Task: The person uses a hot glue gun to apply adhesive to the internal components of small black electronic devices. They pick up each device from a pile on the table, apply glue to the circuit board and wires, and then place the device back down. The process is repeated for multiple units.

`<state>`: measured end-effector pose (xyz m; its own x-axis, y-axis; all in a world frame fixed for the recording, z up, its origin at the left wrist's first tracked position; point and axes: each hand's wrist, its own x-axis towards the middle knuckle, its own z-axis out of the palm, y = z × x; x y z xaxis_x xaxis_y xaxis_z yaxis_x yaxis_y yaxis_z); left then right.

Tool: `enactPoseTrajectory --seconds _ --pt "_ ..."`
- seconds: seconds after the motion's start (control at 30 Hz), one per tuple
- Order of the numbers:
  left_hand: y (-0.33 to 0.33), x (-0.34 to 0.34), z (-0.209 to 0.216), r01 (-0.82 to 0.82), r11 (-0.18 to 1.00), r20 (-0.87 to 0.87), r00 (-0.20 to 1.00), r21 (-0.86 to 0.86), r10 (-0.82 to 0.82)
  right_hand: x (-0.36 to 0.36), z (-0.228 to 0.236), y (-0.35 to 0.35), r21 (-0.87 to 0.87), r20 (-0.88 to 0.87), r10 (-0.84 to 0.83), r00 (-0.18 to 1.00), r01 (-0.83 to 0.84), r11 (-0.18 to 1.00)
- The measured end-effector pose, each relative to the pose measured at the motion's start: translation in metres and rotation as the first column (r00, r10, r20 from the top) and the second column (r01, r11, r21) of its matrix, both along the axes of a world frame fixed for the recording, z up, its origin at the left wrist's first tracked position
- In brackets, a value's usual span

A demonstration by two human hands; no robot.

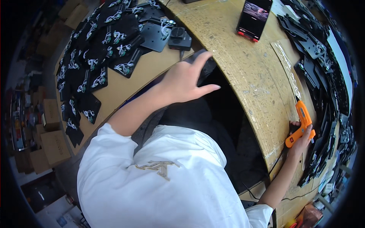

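Note:
My left hand (186, 79) rests on a black flat object (207, 66) at the near edge of the curved tan workbench (243, 64), fingers spread over it. My right hand (300, 138) grips the handle of an orange glue gun (302, 123) whose nozzle points up the bench toward a strip of clear tape (287, 66). A row of black plates (323, 87) lies just right of the glue gun.
Many black plates with white wire bundles (99, 49) cover the bench to the left. A small black box (179, 38) sits near them. A phone (254, 17) with a lit screen lies ahead. Cardboard boxes (49, 144) stand on the floor at left.

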<state>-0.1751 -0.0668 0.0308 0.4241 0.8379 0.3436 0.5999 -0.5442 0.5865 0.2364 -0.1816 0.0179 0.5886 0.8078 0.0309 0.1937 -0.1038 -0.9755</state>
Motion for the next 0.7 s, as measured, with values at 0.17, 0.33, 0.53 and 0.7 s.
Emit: enactPoseTrajectory --seconds 0.17,0.33,0.53,0.7 --pt "0.012 0.042 -0.025 0.046 0.997 -0.108 0.993 0.058 -0.039 -0.001 0.002 -0.006 -0.041 0.03 0.045 0.999 -0.044 0.998" --pt "0.003 0.057 -0.032 -0.027 0.998 -0.111 0.994 -0.057 0.02 -0.007 0.004 -0.006 -0.031 0.08 0.055 0.995 -0.053 0.998" --pt "-0.008 0.077 -0.055 -0.107 0.994 0.164 0.981 -0.009 0.107 0.004 -0.001 -0.007 -0.032 0.071 0.084 0.994 -0.082 0.996" --pt "-0.012 0.061 -0.057 -0.011 0.999 0.256 0.967 -0.039 0.02 0.004 -0.001 -0.004 -0.041 0.063 0.085 0.994 -0.082 0.996"
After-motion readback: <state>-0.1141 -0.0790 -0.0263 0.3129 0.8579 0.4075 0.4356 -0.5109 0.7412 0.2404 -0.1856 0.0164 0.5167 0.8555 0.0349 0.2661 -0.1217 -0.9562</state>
